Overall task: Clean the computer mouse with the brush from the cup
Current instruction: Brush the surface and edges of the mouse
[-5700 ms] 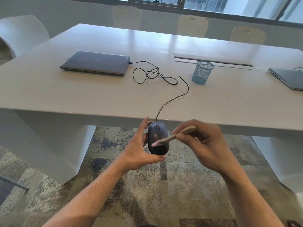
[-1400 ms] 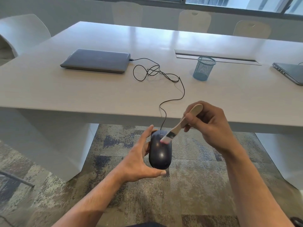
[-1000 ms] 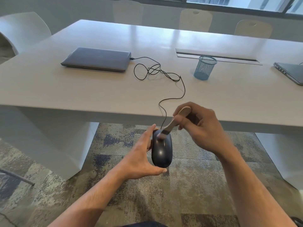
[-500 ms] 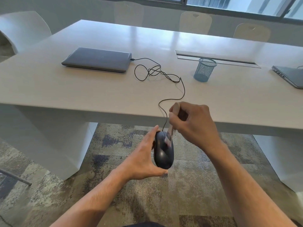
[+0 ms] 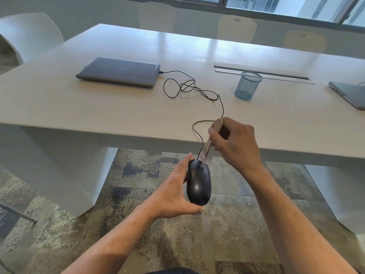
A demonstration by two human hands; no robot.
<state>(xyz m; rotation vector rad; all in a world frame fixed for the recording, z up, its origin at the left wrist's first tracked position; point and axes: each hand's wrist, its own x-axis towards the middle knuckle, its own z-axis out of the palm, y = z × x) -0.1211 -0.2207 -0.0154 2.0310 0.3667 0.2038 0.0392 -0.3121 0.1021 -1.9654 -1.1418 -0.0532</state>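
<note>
A black wired computer mouse [image 5: 198, 182] hangs in the air in front of the table's near edge, gripped from the left side and underneath by my left hand [image 5: 173, 191]. My right hand [image 5: 235, 143] holds a small wooden-handled brush [image 5: 209, 144] nearly upright, its bristles touching the mouse's front end by the scroll wheel. The mouse's black cable [image 5: 197, 91] runs up over the table edge, loops on the top and plugs into the closed grey laptop [image 5: 120, 71]. The blue mesh cup [image 5: 247, 85] stands on the table, farther back right.
The white table [image 5: 98, 107] has a cable slot [image 5: 262, 73] behind the cup and a second laptop [image 5: 349, 93] at the right edge. White chairs [image 5: 237, 28] line the far side, another stands at the left. Patterned carpet lies below.
The brush has swung from a slant to nearly upright, and its tip has moved from the mouse's top to its front end. My left hand has kept the mouse almost still.
</note>
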